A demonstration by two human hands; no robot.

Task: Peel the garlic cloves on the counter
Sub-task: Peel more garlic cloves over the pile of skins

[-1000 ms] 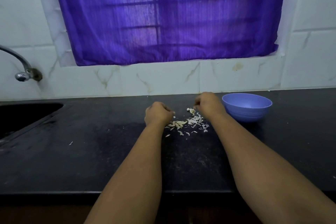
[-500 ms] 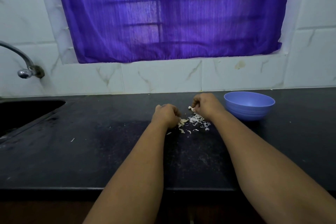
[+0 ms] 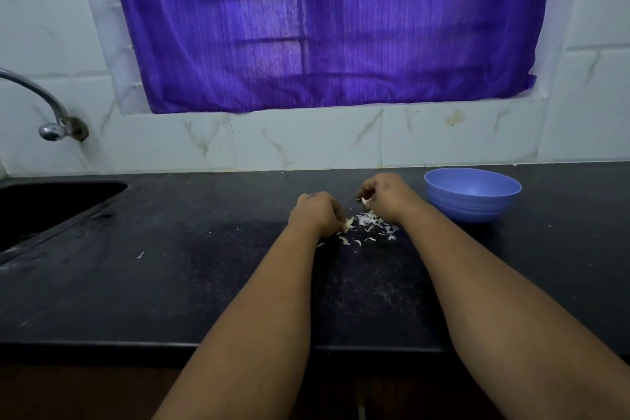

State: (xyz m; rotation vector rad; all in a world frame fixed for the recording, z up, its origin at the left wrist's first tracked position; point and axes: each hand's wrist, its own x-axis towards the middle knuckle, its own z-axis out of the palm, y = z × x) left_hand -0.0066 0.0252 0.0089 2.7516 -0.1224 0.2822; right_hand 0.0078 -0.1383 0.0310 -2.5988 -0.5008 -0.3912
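A small heap of white garlic skins (image 3: pixel 370 223) lies on the black counter (image 3: pixel 170 283) between my two hands. My left hand (image 3: pixel 317 213) rests at the heap's left edge with its fingers curled round a pale garlic piece (image 3: pixel 348 224). My right hand (image 3: pixel 385 194) hovers just behind the heap, its fingertips pinching a small garlic clove (image 3: pixel 366 202). Most of each piece is hidden by the fingers.
A blue plastic bowl (image 3: pixel 472 194) stands on the counter right of my right hand. A black sink (image 3: pixel 51 204) is set in the counter at the far left, under a metal tap (image 3: pixel 51 128). A tiled wall and a purple curtain close the back.
My left hand has slid right to the heap's edge and closed on a garlic piece. My right hand has stayed behind the heap with its clove.
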